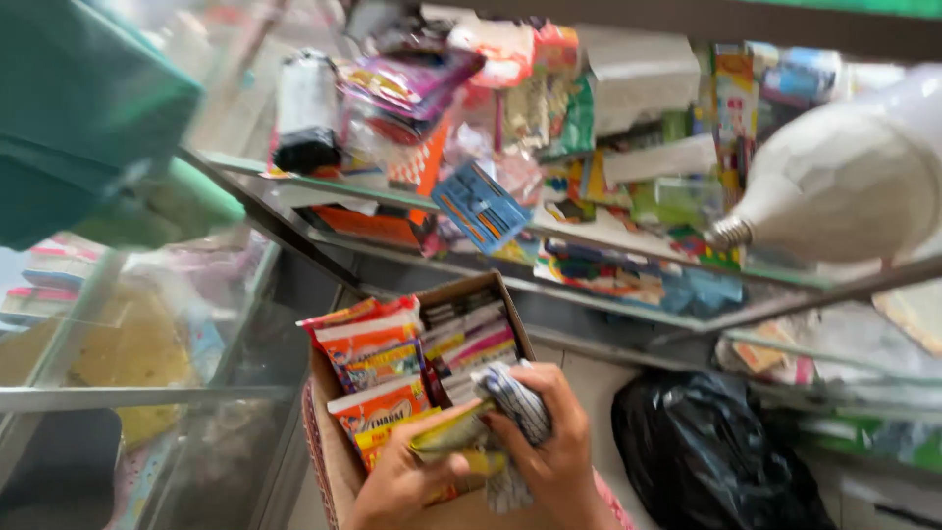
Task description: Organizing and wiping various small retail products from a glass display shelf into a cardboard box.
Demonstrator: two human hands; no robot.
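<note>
Both hands meet low in the view over an open brown cardboard box [339, 461] packed with small goods. The left hand [397, 481] is curled around a crumpled yellow-and-green foil packet [456, 437], thumb on top and fingers beneath, so its grip is closed on that packet. The right hand [549, 447] is closed on a bundle of white sachets with dark checked print [515, 397], fingers wrapped over the bundle's outer side; the bundle stands just above the foil packet and touches it where the two hands come together. Directly beyond the left hand, inside the box, stand orange-and-red snack pouches [378, 353] set on edge, one behind another. Beyond the right hand's bundle, in the far half of the box, lie rows of thin flat packets in pink, white and yellow [471, 329], stacked close. To the outer side of the right hand, well apart from it, a shiny black plastic bag [706, 451] sits on the floor. Farther out from both hands runs a glass shelf [608, 240] crowded with colourful packages, blurred, and a large white light bulb [844, 186] reaches in above the right side.
</note>
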